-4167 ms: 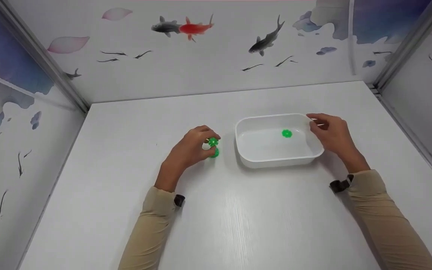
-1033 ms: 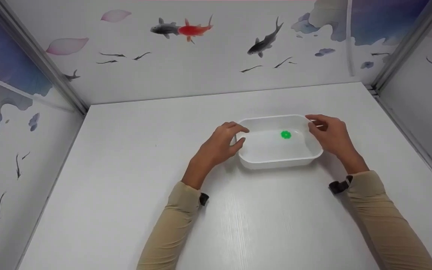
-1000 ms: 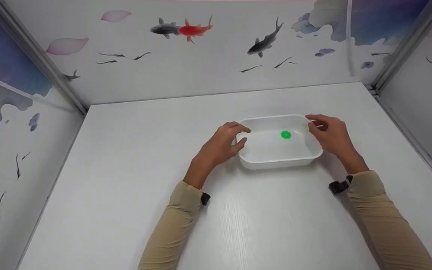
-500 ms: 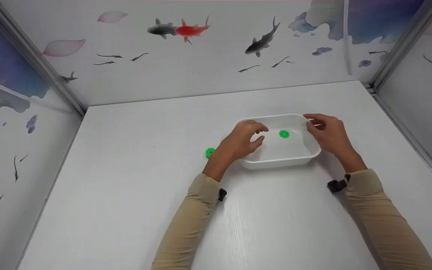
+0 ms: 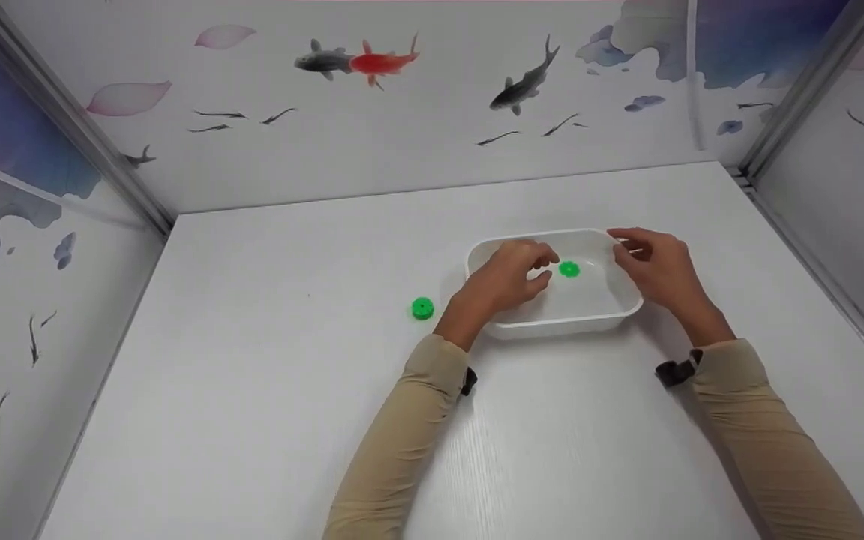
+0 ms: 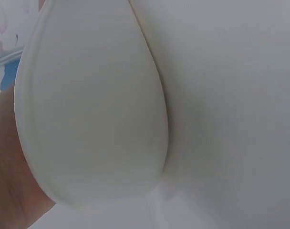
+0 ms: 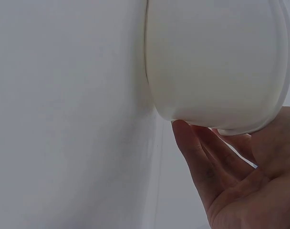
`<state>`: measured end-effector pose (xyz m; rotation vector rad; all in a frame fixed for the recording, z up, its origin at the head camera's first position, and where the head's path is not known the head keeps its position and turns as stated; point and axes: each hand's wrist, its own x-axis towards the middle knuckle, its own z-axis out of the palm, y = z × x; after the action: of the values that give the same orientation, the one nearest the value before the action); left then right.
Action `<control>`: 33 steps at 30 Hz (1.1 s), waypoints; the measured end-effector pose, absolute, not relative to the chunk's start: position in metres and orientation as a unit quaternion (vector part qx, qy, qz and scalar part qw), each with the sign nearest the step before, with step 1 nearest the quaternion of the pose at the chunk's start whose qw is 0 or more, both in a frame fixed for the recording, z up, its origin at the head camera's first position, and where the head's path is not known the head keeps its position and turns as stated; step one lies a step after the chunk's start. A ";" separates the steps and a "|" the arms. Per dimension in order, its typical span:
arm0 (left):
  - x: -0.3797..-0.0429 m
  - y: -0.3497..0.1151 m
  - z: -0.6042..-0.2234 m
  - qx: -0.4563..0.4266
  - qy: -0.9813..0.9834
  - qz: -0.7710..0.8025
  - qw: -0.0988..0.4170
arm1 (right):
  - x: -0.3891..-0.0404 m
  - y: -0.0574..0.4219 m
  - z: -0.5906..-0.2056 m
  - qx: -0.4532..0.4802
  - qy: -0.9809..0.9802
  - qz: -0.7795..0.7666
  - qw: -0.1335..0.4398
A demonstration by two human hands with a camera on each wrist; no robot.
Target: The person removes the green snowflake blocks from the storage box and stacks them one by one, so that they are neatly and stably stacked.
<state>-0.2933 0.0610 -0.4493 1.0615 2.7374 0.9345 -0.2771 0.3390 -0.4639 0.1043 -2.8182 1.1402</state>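
A white rectangular plastic container [image 5: 552, 325] stands on the table with a small green flower-shaped disc [image 5: 569, 268] on its floor. My left hand [image 5: 511, 277] reaches over the container's left side, thumb and fingers apart, its fingertips just left of that disc; nothing shows between them. In the left wrist view the container's outer wall [image 6: 92, 105] hides most of this hand. My right hand [image 5: 657, 266] grips the container's right rim; the right wrist view has its fingers [image 7: 195, 157] against the outer wall. Left of the container lies a thicker round green piece [image 5: 422, 307] with notched edges.
The white table [image 5: 252, 360] is bounded by a printed back panel [image 5: 432, 135] with fish on it, and by side panels with metal corner posts [image 5: 72, 120]. A dark wrist camera [image 5: 678, 373] sits at the right sleeve cuff.
My left hand, which earlier held a green piece left of the container, has moved right, over the rim and into the container. The green piece on the table has come into sight. The right hand stays put.
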 end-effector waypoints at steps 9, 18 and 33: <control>-0.306 0.087 -0.445 0.333 0.899 0.278 0.069 | -0.277 0.339 -0.463 0.025 -0.925 0.376 0.038; -0.308 0.112 -0.450 0.338 0.911 0.219 0.086 | -0.279 0.340 -0.465 0.056 -0.926 0.366 0.072; -0.302 0.124 -0.464 0.341 0.933 0.114 0.005 | -0.278 0.341 -0.466 0.056 -0.924 0.371 0.070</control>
<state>-0.3015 0.1242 -0.4643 1.0684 2.9219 0.3566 -0.2780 0.3406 -0.4660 0.1695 -2.7801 1.1174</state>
